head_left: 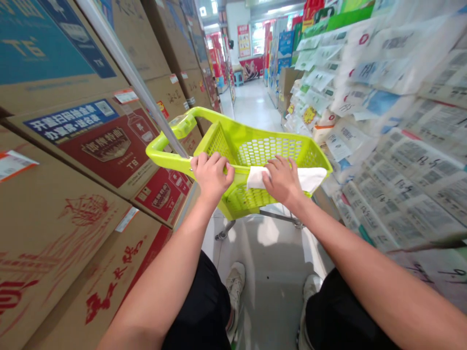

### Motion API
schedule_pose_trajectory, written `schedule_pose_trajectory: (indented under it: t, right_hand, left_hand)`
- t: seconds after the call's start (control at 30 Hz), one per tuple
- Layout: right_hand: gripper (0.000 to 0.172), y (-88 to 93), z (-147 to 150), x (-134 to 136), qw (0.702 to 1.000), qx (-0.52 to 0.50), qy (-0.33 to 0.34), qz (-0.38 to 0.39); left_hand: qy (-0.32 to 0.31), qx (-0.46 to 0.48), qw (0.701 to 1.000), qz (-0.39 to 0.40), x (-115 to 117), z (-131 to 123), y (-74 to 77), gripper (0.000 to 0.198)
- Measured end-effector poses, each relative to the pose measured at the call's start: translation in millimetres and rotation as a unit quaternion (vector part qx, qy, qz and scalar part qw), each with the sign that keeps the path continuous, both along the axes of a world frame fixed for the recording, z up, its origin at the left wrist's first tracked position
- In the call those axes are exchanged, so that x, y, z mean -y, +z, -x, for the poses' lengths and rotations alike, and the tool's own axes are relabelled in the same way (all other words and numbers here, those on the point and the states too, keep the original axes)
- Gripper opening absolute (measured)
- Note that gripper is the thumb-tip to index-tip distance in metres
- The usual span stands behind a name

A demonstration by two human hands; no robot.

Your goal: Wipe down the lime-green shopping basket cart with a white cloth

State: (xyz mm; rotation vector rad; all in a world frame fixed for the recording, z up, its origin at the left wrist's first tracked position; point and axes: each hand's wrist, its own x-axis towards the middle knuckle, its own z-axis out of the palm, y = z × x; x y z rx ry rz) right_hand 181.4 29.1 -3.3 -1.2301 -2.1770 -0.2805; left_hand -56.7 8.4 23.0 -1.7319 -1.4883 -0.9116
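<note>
A lime-green shopping cart (239, 199) with a mesh basket stands sideways before me, its looped handle (166, 159) to the left. My left hand (212, 174) is closed over the near rim, close to the handle end. Farther right along that rim, my right hand (282, 179) bends its fingers over a white cloth (313, 179), pressing it against the edge. The cloth drapes down the basket's outer side and partly lies under that hand. No goods show in the visible part of the basket.
Stacked cardboard cartons (109, 141) line the left side. White packaged goods (401, 180) are piled high on the right. A silver pole (131, 68) slants down to the cart handle. The tiled aisle (257, 99) runs ahead to a blue stool (238, 78).
</note>
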Motion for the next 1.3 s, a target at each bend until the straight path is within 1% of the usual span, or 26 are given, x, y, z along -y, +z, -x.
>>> schedule_pose_trajectory:
  t: [0.07, 0.1, 0.17, 0.2, 0.27, 0.33, 0.43, 0.5, 0.53, 0.6, 0.67, 0.8, 0.87, 0.9, 0.93, 1.0, 1.13, 1.23, 1.3]
  right_hand:
    - [0.044, 6.9, 18, 2, 0.999, 0.013, 0.040, -0.025]
    - [0.045, 10.3, 22, 1, 0.998, 0.029, 0.056, -0.029]
    - [0.048, 15.7, 19, -4, 0.996, 0.072, 0.060, -0.003]
    - [0.051, 17.2, 13, -7, 0.994, 0.094, 0.043, 0.024]
    - [0.059, 17.6, -5, -15, 0.988, 0.126, -0.013, 0.086]
    - [0.066, 15.9, -27, -21, 0.979, 0.144, -0.071, 0.125]
    - [0.072, 13.5, -56, -25, 0.970, 0.163, -0.115, 0.139]
    - [0.072, 13.8, -65, -25, 0.967, 0.167, -0.127, 0.145]
    - [0.070, 14.5, -65, -24, 0.967, 0.165, -0.130, 0.145]
    - [0.063, 16.5, -54, -21, 0.969, 0.159, -0.125, 0.144]
    - [0.055, 18.9, -30, -15, 0.974, 0.145, -0.112, 0.137]
    - [0.045, 24.8, 26, 2, 0.993, 0.080, -0.036, 0.081]
    - [0.044, 27.5, 41, 7, 0.997, 0.056, 0.003, 0.060]
    - [0.045, 28.3, 43, 8, 0.997, 0.054, 0.015, 0.058]
    - [0.047, 28.4, 40, 7, 0.996, 0.058, 0.018, 0.061]
    - [0.050, 26.5, 23, 1, 0.994, 0.076, -0.003, 0.076]
    - [0.058, 14.8, -39, -17, 0.983, 0.103, -0.107, 0.107]
    - [0.059, 4.6, -77, -27, 0.976, 0.095, -0.161, 0.111]
    - [0.057, -0.1, -85, -29, 0.977, 0.085, -0.166, 0.101]
  left_hand:
    - [-0.001, 0.000, 1.000, 0.001, 1, 3, -0.3, 0.021]
    - [-0.001, 0.000, 1.000, 0.003, 2, 5, -0.5, 0.021]
    - [-0.004, -0.006, 1.000, 0.008, 2, 10, -0.7, 0.022]
    - [-0.004, -0.009, 1.000, 0.011, 2, 13, -0.7, 0.023]
    - [-0.004, -0.015, 1.000, 0.020, 2, 17, -0.7, 0.024]
    - [-0.010, -0.007, 0.999, 0.030, 0, 19, -0.4, 0.023]
    - [-0.020, 0.021, 0.999, 0.040, -2, 16, 0.6, 0.022]
    - [-0.022, 0.037, 0.998, 0.044, -3, 10, 1.8, 0.023]
    - [-0.021, 0.045, 0.998, 0.045, -4, 6, 2.7, 0.024]
    - [-0.018, 0.058, 0.997, 0.042, -3, -3, 4.8, 0.025]
    - [-0.016, 0.063, 0.997, 0.034, 0, -12, 6.5, 0.024]
    - [-0.028, 0.039, 0.999, 0.021, 6, -23, 5.7, 0.022]
    - [-0.038, 0.017, 0.999, 0.020, 8, -22, 3.6, 0.021]
    - [-0.043, 0.006, 0.999, 0.021, 8, -20, 2.5, 0.021]
    - [-0.047, -0.004, 0.999, 0.023, 7, -17, 1.6, 0.022]
    - [-0.053, -0.018, 0.998, 0.028, 4, -10, 0.6, 0.022]
    - [-0.045, -0.005, 0.998, 0.034, -4, 3, 2.0, 0.019]
    - [-0.039, 0.023, 0.998, 0.049, -6, 3, 4.6, 0.018]
    - [-0.036, 0.042, 0.997, 0.061, -6, -3, 6.0, 0.019]
